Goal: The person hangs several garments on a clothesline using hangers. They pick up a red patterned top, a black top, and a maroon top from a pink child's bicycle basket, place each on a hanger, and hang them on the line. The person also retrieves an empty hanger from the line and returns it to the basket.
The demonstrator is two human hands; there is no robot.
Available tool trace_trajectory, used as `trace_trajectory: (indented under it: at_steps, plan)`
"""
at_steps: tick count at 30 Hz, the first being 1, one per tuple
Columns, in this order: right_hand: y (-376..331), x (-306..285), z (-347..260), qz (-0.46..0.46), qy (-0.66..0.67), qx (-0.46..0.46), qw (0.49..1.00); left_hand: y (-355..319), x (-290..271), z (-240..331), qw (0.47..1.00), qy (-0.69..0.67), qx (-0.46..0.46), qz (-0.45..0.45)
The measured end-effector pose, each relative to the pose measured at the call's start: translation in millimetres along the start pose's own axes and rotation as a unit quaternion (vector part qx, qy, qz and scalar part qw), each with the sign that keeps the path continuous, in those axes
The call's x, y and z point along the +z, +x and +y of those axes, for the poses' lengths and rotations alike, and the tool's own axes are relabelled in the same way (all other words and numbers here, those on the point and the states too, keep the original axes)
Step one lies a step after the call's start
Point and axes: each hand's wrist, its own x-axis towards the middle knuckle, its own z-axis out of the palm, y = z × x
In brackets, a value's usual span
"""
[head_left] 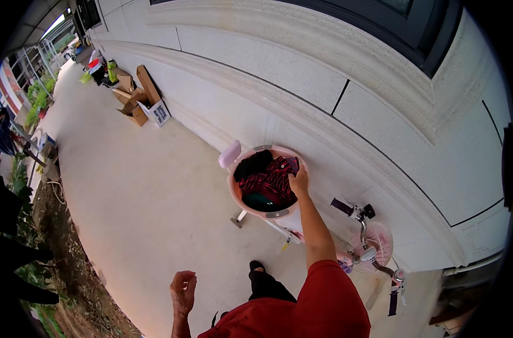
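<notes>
A pink basin (232, 188) with grey handle patches holds a heap of clothes against the wall side. Among them are a black garment (253, 164), a dark green piece (257, 201) and a red-and-black patterned garment (268, 181). My right hand (299, 181) reaches over the basin's right rim, its fingers closed on the patterned garment's edge; the fingertips are partly hidden. Low and to the left, away from the basin, my left hand (183, 286) hangs in the air with loosely curled fingers and nothing visible in it.
Beneath and beside the basin stands a pink bicycle with a lilac saddle (230, 154), handlebars (370, 253) and a pink front basket (379, 242). Cardboard boxes (137, 107) lean by the pale wall (211, 101) farther along. A planted soil strip (70, 248) borders the concrete floor (149, 186) at left.
</notes>
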Motion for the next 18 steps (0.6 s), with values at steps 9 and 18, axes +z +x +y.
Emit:
trace_trajectory:
  at_steps: [9,18]
  plan:
    - [6.0,36.8,7.7,-0.026,-0.078,-0.045,0.996,36.2,37.0,5.3,0.996,0.078,-0.027,-0.023]
    - [24.0,-16.4,-77.7,-0.258,0.369,-0.097,0.888,44.4,34.9,34.0,0.996,0.073,0.044,-0.020]
